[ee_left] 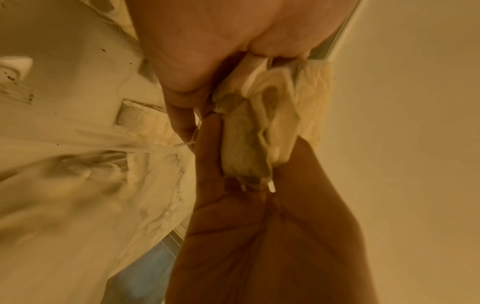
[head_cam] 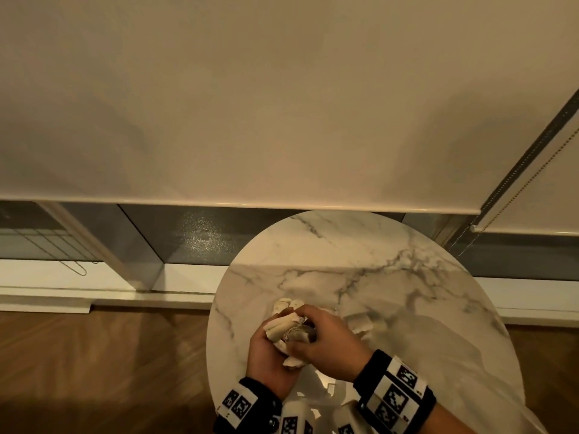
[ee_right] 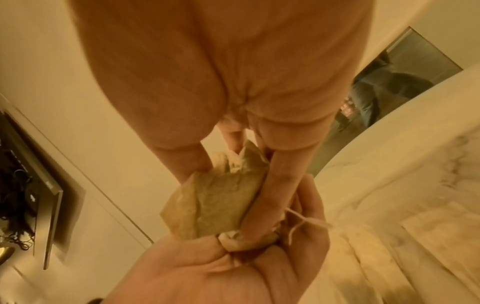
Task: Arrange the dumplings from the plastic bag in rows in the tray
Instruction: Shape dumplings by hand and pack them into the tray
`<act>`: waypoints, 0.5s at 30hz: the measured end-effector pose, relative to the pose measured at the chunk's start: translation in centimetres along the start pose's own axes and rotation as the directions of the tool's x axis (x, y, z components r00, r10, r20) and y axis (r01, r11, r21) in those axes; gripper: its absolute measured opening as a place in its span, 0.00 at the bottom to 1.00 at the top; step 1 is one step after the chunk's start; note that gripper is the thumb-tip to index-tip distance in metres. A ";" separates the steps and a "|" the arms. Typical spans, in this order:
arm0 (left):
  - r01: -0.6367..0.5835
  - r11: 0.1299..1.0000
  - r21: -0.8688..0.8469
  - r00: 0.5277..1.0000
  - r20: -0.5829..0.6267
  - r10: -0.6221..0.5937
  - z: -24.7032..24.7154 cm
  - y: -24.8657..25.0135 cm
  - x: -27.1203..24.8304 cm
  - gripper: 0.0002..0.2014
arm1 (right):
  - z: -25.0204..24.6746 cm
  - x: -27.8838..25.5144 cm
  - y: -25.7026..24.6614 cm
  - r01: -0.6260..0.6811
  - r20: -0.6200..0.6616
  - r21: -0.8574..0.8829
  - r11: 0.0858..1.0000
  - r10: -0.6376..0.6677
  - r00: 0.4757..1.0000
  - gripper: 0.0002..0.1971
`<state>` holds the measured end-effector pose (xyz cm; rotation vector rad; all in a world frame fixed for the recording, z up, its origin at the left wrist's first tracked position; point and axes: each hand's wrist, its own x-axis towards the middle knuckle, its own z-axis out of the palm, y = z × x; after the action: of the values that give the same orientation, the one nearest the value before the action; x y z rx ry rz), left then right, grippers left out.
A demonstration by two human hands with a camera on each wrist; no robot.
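Both hands meet over the near left part of the round marble table (head_cam: pixel 391 245). My left hand (head_cam: pixel 266 346) cradles a clump of pale dumplings (head_cam: pixel 286 327) from below, fingers curled round it. My right hand (head_cam: pixel 316 339) grips the same clump from above. Both wrist views show the dumplings (ee_left: pixel 259 133) (ee_right: pixel 221 203) stuck together between the two hands, with thin strands of clear plastic (ee_right: pixel 303 220) trailing off them. To the right lie a few more dumplings (head_cam: pixel 362 322) in what looks like a clear tray (head_cam: pixel 416 333), whose outline is faint.
The table stands against a low window ledge (head_cam: pixel 94 296) under a cream roller blind (head_cam: pixel 282 104). Wooden floor (head_cam: pixel 94 371) lies to the left. A bead chain (head_cam: pixel 517 189) hangs at the far right.
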<state>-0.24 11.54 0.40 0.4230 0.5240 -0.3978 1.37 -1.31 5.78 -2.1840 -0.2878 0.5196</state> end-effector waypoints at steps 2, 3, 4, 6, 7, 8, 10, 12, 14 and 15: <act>0.026 1.000 -0.014 1.000 0.000 -0.026 -0.6 0.0 0.1 0.16 | 0.6 0.1 0.2 -0.024 -0.005 0.011 1.000 0.024 1.000 0.21; 0.034 0.999 -0.023 0.999 -0.008 -0.034 -0.8 0.0 0.0 0.19 | 0.9 0.1 0.3 -0.032 0.005 0.010 0.999 0.032 0.999 0.20; 0.051 0.998 -0.025 0.998 -0.022 -0.052 -1.0 0.0 -0.1 0.23 | 1.2 0.2 0.4 -0.042 0.015 0.002 0.999 0.042 0.999 0.16; 0.092 0.996 0.008 0.994 -0.057 -0.092 -1.3 0.1 -0.3 0.29 | 1.8 0.3 0.7 -0.051 0.026 -0.027 0.998 0.052 0.998 0.08; 0.117 0.992 0.039 0.991 -0.075 -0.114 -1.4 0.1 -0.4 0.32 | 2.0 0.3 0.9 -0.064 0.028 -0.026 0.998 0.065 0.997 0.07; 0.144 0.987 0.076 0.985 -0.102 -0.136 -1.4 0.1 -0.5 0.32 | 2.2 0.3 1.0 -0.075 0.031 -0.020 0.997 0.076 0.997 0.06; 0.200 0.971 0.133 0.974 -0.137 -0.182 -1.8 0.0 -0.5 0.31 | 2.9 0.6 1.4 -0.100 0.031 -0.013 0.995 0.100 0.994 0.13; 0.238 0.958 0.161 0.962 -0.177 -0.210 -2.1 -0.3 -0.5 0.27 | 3.4 0.7 1.5 -0.126 0.040 -0.039 0.991 0.128 0.991 0.16; 0.287 0.944 0.163 0.944 -0.218 -0.249 -2.7 -0.7 -0.4 0.23 | 3.8 0.8 1.5 -0.143 0.065 -0.053 0.988 0.147 0.987 0.22; 0.310 0.937 0.160 0.933 -0.238 -0.268 -3.1 -0.9 -0.3 0.22 | 4.0 0.9 1.5 -0.149 0.084 -0.055 0.987 0.153 0.985 0.27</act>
<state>-2.16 12.35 -2.10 0.5840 0.7645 -0.6992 0.36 0.87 2.14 -2.2452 -0.1840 0.7010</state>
